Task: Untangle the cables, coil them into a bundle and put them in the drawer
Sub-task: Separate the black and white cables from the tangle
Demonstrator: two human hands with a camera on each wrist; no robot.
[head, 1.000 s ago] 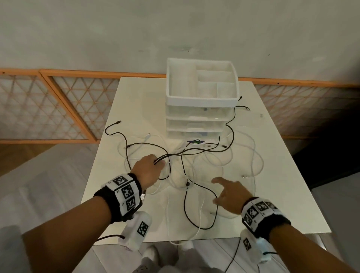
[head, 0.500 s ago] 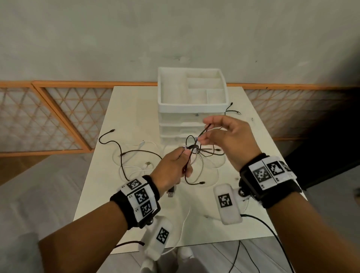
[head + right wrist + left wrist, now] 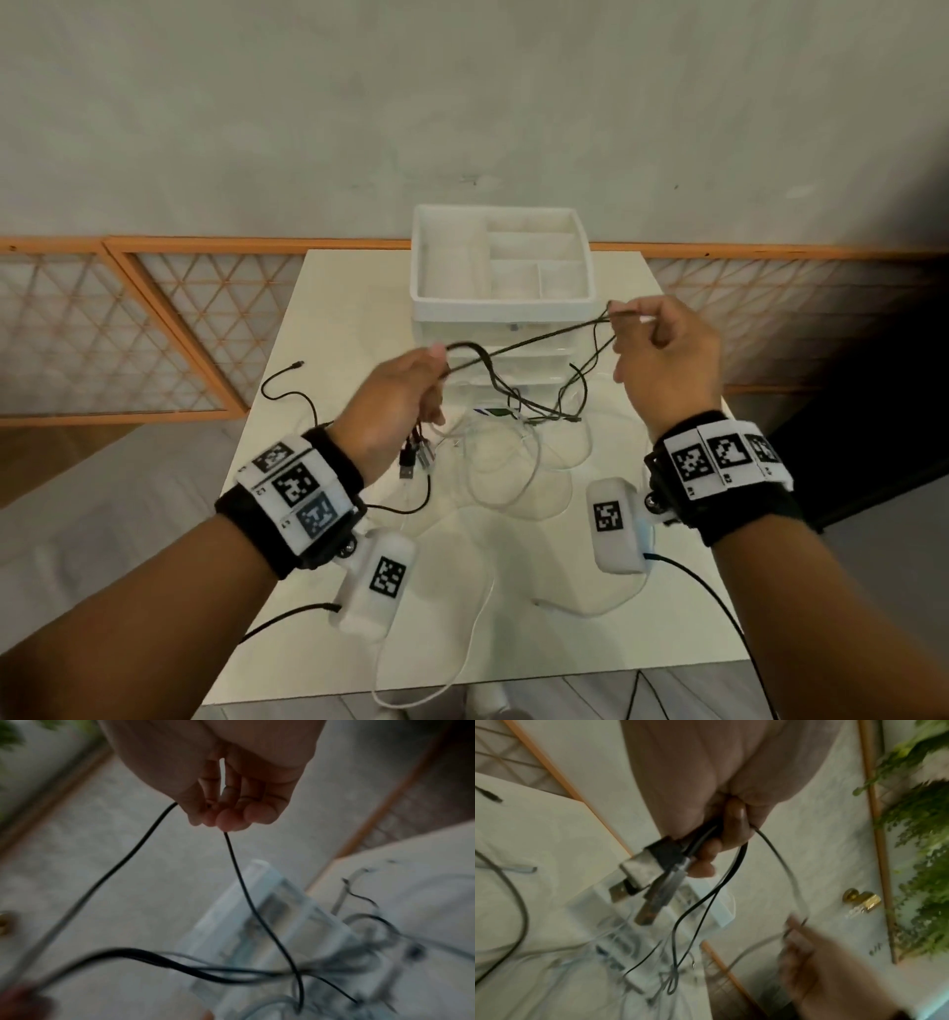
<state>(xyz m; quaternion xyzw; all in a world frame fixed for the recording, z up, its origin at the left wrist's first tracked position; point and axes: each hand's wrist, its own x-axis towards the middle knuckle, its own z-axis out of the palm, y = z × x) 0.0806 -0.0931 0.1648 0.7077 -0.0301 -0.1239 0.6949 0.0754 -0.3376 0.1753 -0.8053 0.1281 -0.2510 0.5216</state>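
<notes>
A thin black cable runs taut between both hands, raised above the white table. My left hand grips one end of it together with two USB plugs that hang below the fist. My right hand pinches the black cable further along, up by the drawer unit's front corner. More black loops droop to the table and mix with white cables. The white drawer unit stands at the back, its drawers closed.
An open divided tray tops the drawer unit. One black cable end lies on the left of the table, and a white cable hangs over the front edge. An orange-framed lattice panel lines the wall behind.
Both hands left the table and lifted the black cable. Since half a second ago they have moved apart, right hand going right and up, stretching the cable between them.
</notes>
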